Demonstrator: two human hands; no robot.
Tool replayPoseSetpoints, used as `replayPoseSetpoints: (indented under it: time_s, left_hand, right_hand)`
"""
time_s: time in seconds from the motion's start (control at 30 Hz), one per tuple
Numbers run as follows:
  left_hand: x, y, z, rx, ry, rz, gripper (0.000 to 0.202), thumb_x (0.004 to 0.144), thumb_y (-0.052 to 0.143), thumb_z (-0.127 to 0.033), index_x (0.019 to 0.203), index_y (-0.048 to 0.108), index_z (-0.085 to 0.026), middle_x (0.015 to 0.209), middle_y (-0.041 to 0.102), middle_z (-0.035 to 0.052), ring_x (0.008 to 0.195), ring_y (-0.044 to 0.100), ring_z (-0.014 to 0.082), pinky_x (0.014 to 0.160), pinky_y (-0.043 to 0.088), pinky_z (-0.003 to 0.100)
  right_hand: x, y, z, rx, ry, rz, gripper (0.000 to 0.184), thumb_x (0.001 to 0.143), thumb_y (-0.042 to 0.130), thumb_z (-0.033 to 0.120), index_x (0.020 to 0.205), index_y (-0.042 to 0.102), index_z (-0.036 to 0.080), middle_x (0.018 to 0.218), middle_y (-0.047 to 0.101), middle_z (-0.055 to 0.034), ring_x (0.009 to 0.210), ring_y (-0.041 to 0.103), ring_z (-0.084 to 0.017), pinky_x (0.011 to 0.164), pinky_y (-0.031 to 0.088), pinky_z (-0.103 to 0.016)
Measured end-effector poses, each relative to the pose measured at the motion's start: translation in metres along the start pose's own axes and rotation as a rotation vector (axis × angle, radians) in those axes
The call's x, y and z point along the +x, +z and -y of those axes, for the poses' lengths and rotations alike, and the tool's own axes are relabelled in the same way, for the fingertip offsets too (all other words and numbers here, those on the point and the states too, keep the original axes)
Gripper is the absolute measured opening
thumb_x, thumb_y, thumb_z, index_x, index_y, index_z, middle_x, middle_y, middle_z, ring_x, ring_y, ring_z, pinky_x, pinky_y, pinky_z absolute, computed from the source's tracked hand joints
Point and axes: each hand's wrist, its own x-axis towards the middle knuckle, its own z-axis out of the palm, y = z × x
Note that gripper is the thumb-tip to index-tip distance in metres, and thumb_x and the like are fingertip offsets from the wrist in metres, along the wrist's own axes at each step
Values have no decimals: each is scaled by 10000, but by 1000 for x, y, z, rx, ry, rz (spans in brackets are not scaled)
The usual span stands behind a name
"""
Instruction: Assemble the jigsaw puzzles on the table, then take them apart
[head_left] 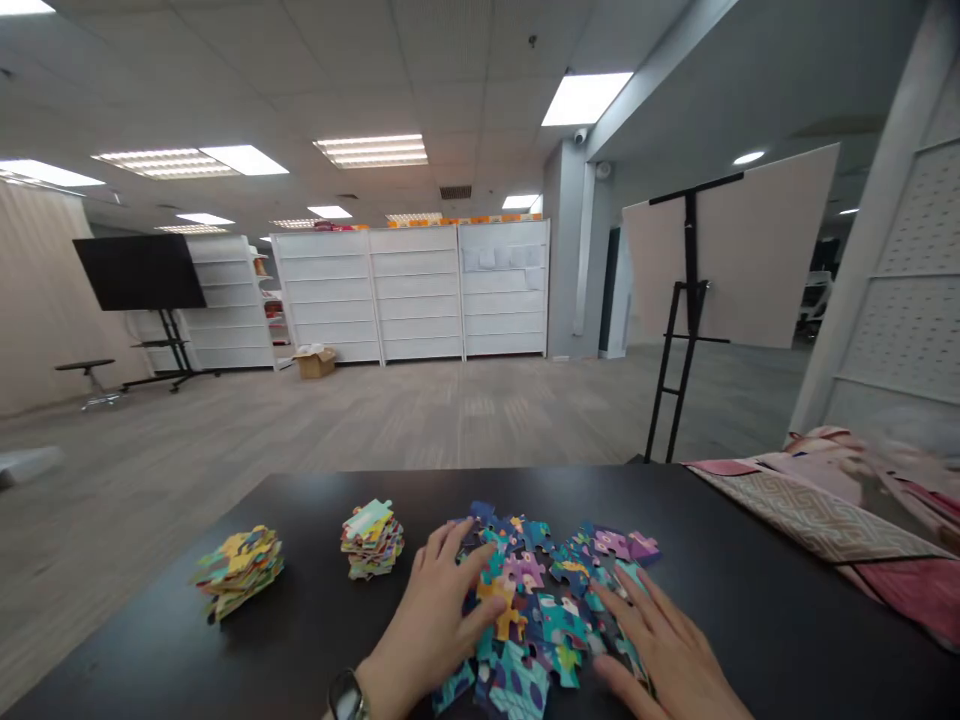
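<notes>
A loose spread of colourful jigsaw puzzle pieces lies on the dark tabletop in front of me. My left hand, with a wristwatch on its wrist, rests with spread fingers on the left side of the spread. My right hand lies with fingers apart on the right side, touching pieces. Neither hand visibly grips a piece. Further left stand two untidy stacks of puzzle pieces, one close to my left hand and one nearer the table's left side.
A patterned pink and beige cloth lies over the table's right corner. Beyond the table's far edge are a grey floor, a black easel stand, a wall-mounted-style screen on a stand, white shelving units, and a cardboard box.
</notes>
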Motion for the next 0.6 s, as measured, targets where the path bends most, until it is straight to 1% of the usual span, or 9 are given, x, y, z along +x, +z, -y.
replayPoseSetpoints:
  time_s: [0.07, 0.13, 0.17, 0.23, 0.33, 0.4, 0.5, 0.53, 0.6]
  left_hand:
    - [-1, 2, 4, -21, -11, 95, 721, 927, 587, -669, 1551, 380, -374, 1675, 207, 82, 1511, 177, 428, 1167, 252, 645]
    - [-2, 13, 3, -16, 27, 260, 946, 829, 687, -693, 1599, 257, -351, 1687, 97, 107, 1509, 82, 484, 1164, 189, 694]
    - [-2, 20, 0, 8, 37, 337, 994, 809, 725, -659, 1607, 226, -339, 1682, 67, 119, 1498, 42, 504, 1158, 167, 712]
    - [-2, 36, -9, 75, 33, 423, 915, 868, 706, -525, 1610, 210, -321, 1670, 55, 123, 1484, -4, 507, 1156, 140, 721]
    - [1, 54, -21, 123, 52, 403, 682, 1000, 523, -329, 1607, 211, -334, 1666, 55, 85, 1498, 12, 455, 1168, 121, 710]
    - [4, 56, -25, 116, 117, 391, 663, 1023, 481, -329, 1616, 186, -309, 1668, 39, 87, 1509, 13, 433, 1175, 124, 701]
    - [11, 44, -28, 67, 236, 351, 856, 963, 575, -550, 1629, 115, -272, 1678, -12, 105, 1519, -23, 420, 1200, 136, 652]
    - [14, 38, -29, 48, 248, 313, 929, 920, 604, -632, 1629, 115, -285, 1683, -16, 99, 1523, -25, 414, 1209, 134, 634]
    - [22, 25, -27, 22, 204, 222, 963, 863, 609, -740, 1618, 171, -332, 1693, 29, 82, 1529, -10, 410, 1218, 117, 622]
  right_hand:
    - [-3, 6, -1, -32, -56, 18, 713, 903, 498, 705, 1488, 500, 296, 1562, 434, -127, 1436, 384, -448, 1097, 424, -662]
    - [-4, 14, 5, -27, -167, 26, 726, 900, 525, 693, 1521, 428, 331, 1568, 414, -105, 1420, 416, -434, 1096, 443, -636]
    - [-4, 19, 9, -14, -223, 20, 734, 904, 552, 661, 1541, 377, 344, 1568, 412, -92, 1409, 438, -422, 1091, 462, -612]
    - [0, 30, 16, 26, -313, -15, 773, 923, 593, 556, 1579, 236, 359, 1581, 385, -57, 1412, 450, -388, 1096, 478, -561]
    - [7, 47, 22, 94, -389, -66, 852, 939, 596, 432, 1591, 52, 355, 1616, 301, -13, 1446, 412, -338, 1131, 456, -497]
    - [8, 53, 23, 139, -414, -54, 888, 930, 600, 431, 1591, 17, 326, 1626, 267, -17, 1454, 404, -322, 1153, 434, -469]
    - [3, 45, 22, 166, -333, -6, 759, 969, 518, 392, 1599, 102, 317, 1633, 269, -18, 1474, 372, -305, 1193, 371, -484]
    - [0, 38, 21, 155, -262, -2, 682, 995, 460, 362, 1598, 144, 325, 1638, 268, -14, 1489, 340, -299, 1204, 344, -505]
    - [-3, 23, 15, 112, -86, -11, 581, 1029, 360, 345, 1591, 214, 335, 1655, 241, -13, 1520, 256, -297, 1215, 298, -546]
